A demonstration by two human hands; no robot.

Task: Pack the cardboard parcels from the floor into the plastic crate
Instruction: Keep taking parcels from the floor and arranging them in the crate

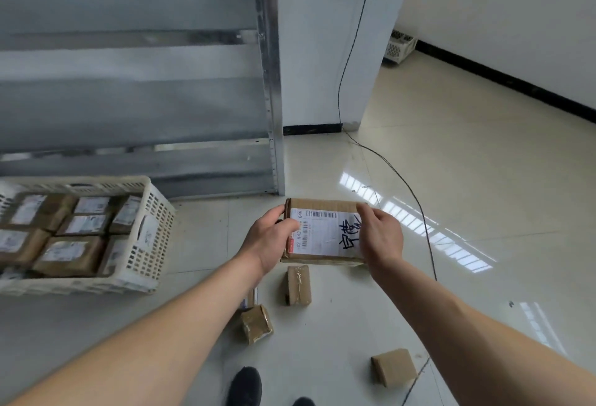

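Outstretched, both arms — left hand (271,235) and right hand (380,238) in firm grip on labelled parcel (322,231).

The parcel (325,231) is of matt brown cardboard with a smooth white paper label, and the small parcels (299,284) on the floor are the same cardboard under glossy clear tape. The crate (142,251) is of white perforated plastic with a dull finish, and the shelf rack (269,83) is of grey brushed-looking metal. The floor (451,180) has pale glossy tiles which reflect the light, and the shoe (245,386) looks like black matt cloth
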